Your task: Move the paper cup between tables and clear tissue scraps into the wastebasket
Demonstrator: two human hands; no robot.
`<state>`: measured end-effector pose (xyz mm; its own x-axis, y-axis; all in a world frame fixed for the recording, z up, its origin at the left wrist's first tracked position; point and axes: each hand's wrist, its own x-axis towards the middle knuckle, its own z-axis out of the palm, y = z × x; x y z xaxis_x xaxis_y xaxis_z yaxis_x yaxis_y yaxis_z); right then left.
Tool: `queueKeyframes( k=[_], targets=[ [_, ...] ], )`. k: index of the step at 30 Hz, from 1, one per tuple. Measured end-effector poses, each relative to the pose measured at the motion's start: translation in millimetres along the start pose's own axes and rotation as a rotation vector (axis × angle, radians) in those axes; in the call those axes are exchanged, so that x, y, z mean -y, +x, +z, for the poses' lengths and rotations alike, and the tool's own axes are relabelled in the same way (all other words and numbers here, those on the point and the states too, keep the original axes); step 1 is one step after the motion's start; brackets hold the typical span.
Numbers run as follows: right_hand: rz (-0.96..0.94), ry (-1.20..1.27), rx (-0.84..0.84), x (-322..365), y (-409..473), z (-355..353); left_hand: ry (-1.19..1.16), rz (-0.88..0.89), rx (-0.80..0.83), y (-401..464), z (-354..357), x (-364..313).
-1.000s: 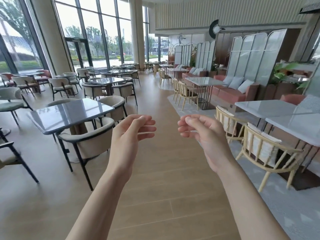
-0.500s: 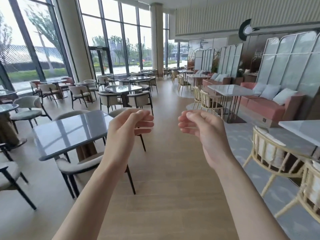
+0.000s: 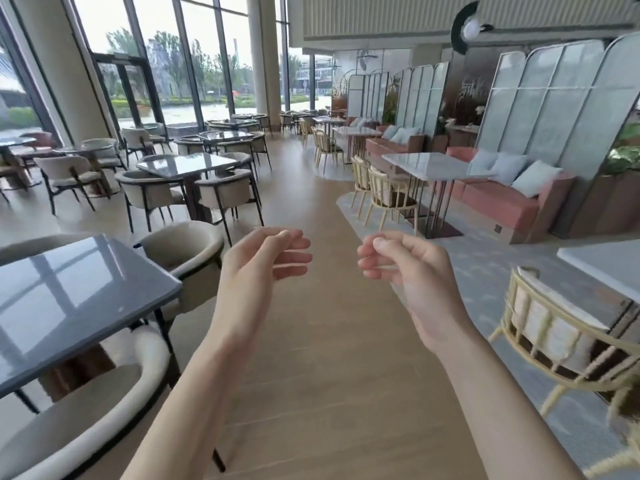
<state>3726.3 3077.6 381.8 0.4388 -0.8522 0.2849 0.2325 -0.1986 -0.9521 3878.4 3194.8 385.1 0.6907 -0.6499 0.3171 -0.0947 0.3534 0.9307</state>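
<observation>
Presently no cup or scraps in view | left hand (image 3: 258, 268) and right hand (image 3: 401, 271) grip loosely curled, empty | cup judged light, crushable: hold mid-wall.

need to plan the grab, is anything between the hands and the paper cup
Cannot say: no paper cup, tissue scraps or wastebasket show in this view. The left hand and right hand hang loosely curled and empty over the wooden aisle floor.
</observation>
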Motion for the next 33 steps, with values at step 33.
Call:
queueKeyframes(
  k=[33],
  targets=[
    [0.082,0.062,-0.07,-281,898,-26,-0.018,-0.061,-0.016,840,245,365]
  ],
)
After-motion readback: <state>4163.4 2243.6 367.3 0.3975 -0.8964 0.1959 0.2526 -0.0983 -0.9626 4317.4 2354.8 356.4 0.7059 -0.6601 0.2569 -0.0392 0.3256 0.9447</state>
